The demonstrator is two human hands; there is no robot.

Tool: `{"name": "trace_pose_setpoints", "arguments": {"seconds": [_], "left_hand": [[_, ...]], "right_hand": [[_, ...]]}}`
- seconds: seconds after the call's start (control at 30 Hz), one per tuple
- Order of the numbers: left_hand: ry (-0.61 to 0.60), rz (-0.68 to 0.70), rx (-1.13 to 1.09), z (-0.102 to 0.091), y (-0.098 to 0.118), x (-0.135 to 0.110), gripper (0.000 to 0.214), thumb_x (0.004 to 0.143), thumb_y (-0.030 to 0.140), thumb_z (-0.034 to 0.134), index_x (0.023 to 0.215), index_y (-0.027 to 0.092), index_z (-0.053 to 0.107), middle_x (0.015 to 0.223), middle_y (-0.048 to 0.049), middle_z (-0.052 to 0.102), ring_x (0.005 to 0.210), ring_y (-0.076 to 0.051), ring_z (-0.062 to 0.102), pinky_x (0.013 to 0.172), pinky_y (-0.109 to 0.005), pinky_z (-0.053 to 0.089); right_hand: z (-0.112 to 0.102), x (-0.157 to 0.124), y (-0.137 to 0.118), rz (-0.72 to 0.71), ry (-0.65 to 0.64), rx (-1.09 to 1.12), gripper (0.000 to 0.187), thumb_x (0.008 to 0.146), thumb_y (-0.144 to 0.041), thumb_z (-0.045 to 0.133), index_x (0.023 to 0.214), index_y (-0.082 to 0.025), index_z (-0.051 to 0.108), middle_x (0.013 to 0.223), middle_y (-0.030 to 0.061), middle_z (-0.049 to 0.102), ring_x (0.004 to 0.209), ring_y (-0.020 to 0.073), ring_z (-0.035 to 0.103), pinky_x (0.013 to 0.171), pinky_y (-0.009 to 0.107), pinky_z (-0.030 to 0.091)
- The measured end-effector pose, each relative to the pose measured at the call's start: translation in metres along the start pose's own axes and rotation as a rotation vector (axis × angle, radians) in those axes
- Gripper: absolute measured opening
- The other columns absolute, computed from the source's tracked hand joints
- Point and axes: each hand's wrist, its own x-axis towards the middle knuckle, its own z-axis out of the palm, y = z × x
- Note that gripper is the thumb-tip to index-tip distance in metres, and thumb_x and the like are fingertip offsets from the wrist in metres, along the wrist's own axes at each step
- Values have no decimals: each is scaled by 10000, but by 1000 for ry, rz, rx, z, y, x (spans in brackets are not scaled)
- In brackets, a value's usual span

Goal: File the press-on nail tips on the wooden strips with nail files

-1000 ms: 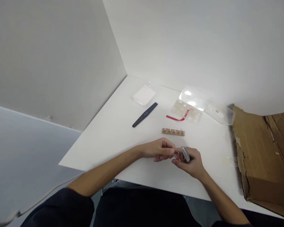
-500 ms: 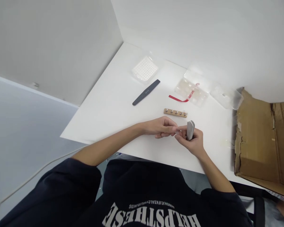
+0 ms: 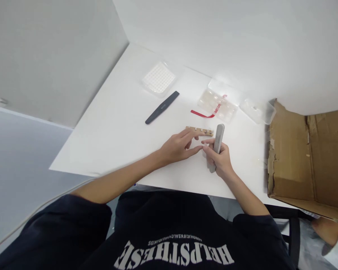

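The grey nail file [image 3: 218,144] stands almost on end in the person's right hand [image 3: 218,159], tilted slightly, with its upper tip pointing toward the back of the table and its lower end showing below the hand. The thumb and curled fingers pinch it around the middle. Just to the left, the left hand [image 3: 176,148] lies open, its fingers spread and reaching toward a wooden strip [image 3: 199,131] set with a row of metal studs. The longest fingers seem to lie over the strip's near edge, though from here I can't be sure they touch it.

Beyond the strip, a red ribbon [image 3: 202,114] runs up onto a clear blister tray [image 3: 217,105]. A black nail file [image 3: 162,107] lies at a slant further left, below a clear case holding a white grid [image 3: 159,78]. A clear plastic box [image 3: 257,111] sits near the back right, beside the torn flaps of a cardboard box [image 3: 290,157]. All of this rests on a white table [image 3: 101,150] set in the corner of two pale walls. The person wears a dark sweatshirt [image 3: 171,251] with white lettering, and another person's hand [image 3: 326,230] shows low at the far right, off the table.
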Motion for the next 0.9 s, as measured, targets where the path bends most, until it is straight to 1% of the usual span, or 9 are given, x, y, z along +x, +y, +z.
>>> {"name": "trace_pose_setpoints", "arguments": {"seconds": [0.03,0.1,0.17,0.23,0.33,0.47,0.6,0.73,0.9], "left_hand": [[30,76,103,3,-1,-2,317,1014,388,669,1270,203,695,982,-56,763,567,-78,549,460,-188,451],[77,174,255,7,-2,-5,266,1014,347,666,1234,201,699,973,-50,775,553,-76,568,442,-186,446],[114,219,334,9,-3,-6,213,1007,320,681,1180,199,708,962,-44,783,581,-80,623,469,-186,481],[151,243,351,9,-4,-6,159,996,294,704,1126,205,717,943,-33,784,644,-96,686,505,-188,510],[166,228,298,7,-4,-6,102,983,279,728,1065,218,737,926,-28,776,737,-122,743,554,-186,546],[117,148,263,8,-3,-6,105,978,316,741,1034,230,763,880,-22,770,726,-130,748,572,-193,565],[118,128,206,10,-2,-6,104,980,312,738,1026,221,759,921,-38,778,747,-128,752,566,-180,555],[95,131,286,9,-1,-6,128,994,323,710,1035,208,747,934,-48,791,689,-118,729,536,-190,539],[138,199,320,10,-1,-7,85,990,266,701,1035,204,737,932,-37,800,606,-94,676,504,-198,497]], "right_hand": [[0,1,0,54,-13,62,273,839,-435,851,987,-222,763,504,-118,410,397,56,309,385,238,255],[2,2,1,147,-36,160,318,806,-445,874,982,-213,747,504,-124,402,397,50,291,369,222,227],[3,3,0,210,-56,224,353,769,-446,899,967,-201,739,508,-126,402,406,43,282,367,209,212],[4,3,-1,251,-73,262,372,746,-439,914,961,-191,737,508,-127,405,410,36,273,372,199,201],[5,3,-1,291,-85,293,382,733,-434,921,955,-187,732,507,-129,404,415,30,262,379,192,193],[6,5,0,301,-87,327,381,718,-431,924,937,-195,720,509,-132,379,424,35,256,375,191,183],[6,6,0,298,-85,334,391,721,-452,918,943,-202,716,518,-134,357,438,40,245,376,191,185],[7,5,-1,303,-92,324,405,725,-464,917,955,-202,711,516,-138,345,439,40,234,373,191,188],[7,5,1,295,-92,328,409,732,-462,916,962,-200,703,521,-137,362,436,39,249,375,188,191]]}}
